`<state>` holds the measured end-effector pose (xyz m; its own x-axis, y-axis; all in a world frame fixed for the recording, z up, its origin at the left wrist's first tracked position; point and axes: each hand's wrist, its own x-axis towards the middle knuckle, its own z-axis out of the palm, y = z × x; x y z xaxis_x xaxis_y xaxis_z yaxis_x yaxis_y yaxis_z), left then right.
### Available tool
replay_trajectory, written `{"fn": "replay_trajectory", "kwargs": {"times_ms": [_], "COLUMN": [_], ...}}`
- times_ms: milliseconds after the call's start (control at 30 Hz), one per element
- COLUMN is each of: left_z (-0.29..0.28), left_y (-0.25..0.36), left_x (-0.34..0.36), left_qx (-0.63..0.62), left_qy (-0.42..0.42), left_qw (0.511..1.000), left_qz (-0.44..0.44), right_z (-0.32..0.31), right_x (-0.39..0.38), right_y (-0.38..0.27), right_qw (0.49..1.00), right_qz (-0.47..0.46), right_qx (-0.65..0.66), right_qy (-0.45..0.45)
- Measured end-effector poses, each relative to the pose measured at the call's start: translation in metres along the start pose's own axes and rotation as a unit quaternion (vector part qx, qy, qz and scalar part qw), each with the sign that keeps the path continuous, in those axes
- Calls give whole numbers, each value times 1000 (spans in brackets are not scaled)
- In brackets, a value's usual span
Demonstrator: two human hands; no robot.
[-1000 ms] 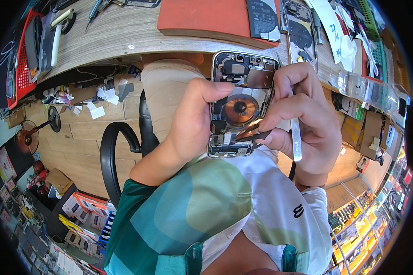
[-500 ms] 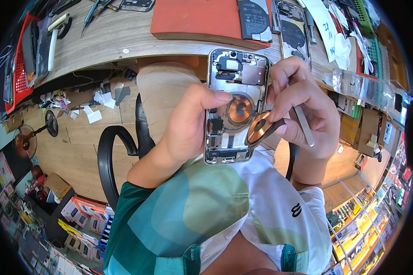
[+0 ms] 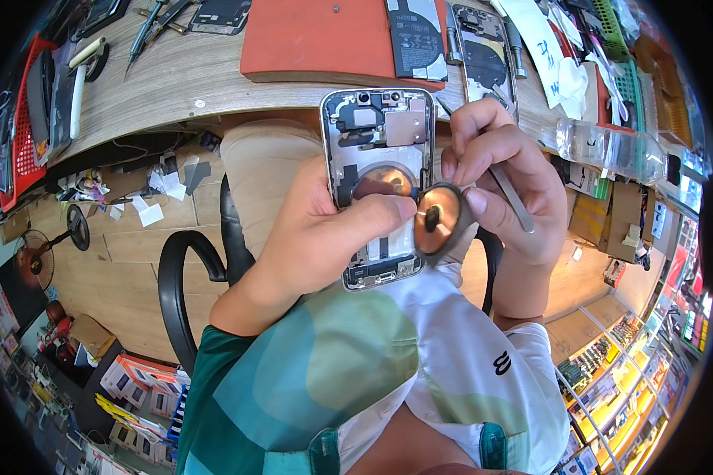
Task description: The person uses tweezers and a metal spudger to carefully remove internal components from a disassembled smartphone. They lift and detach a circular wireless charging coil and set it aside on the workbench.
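My left hand grips an opened phone by its left side, its bare inner parts facing up. The thumb lies across the phone over a round copper coil, covering the lower part of it, with its tip close to a second coil. That loose copper charging coil, with a dark rim, is tilted at the phone's right edge. My right hand pinches its upper right rim between thumb and fingers. A flat metal tool is tucked in the same hand, pointing down to the right.
On the wooden bench lie an orange-red block, a phone battery, another opened phone and a screwdriver. A red basket stands at the left. A black chair armrest curves beside my left arm.
My left thumb has slid down and right across the phone toward the loose coil. The loose coil has turned more upright. Phone and hands sit a little farther left in view.
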<state>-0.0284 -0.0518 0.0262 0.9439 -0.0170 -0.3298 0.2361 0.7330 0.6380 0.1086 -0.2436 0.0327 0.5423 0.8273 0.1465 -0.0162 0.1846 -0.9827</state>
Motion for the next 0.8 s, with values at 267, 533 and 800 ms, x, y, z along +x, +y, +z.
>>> {"fn": "replay_trajectory", "kwargs": {"times_ms": [267, 533, 800], "left_z": [4, 5, 18], "left_y": [0, -4, -2], "left_x": [2, 2, 2], "left_qx": [23, 22, 25], "left_qy": [24, 1, -5], "left_qw": [999, 994, 992], "left_qz": [27, 108, 127], "right_z": [15, 29, 51], "right_x": [-5, -18, -25], "right_y": [-5, -15, -14], "right_qw": [994, 922, 812], "right_qz": [-11, -134, -136], "right_qx": [-47, -338, -538], "right_qy": [97, 137, 180]}}
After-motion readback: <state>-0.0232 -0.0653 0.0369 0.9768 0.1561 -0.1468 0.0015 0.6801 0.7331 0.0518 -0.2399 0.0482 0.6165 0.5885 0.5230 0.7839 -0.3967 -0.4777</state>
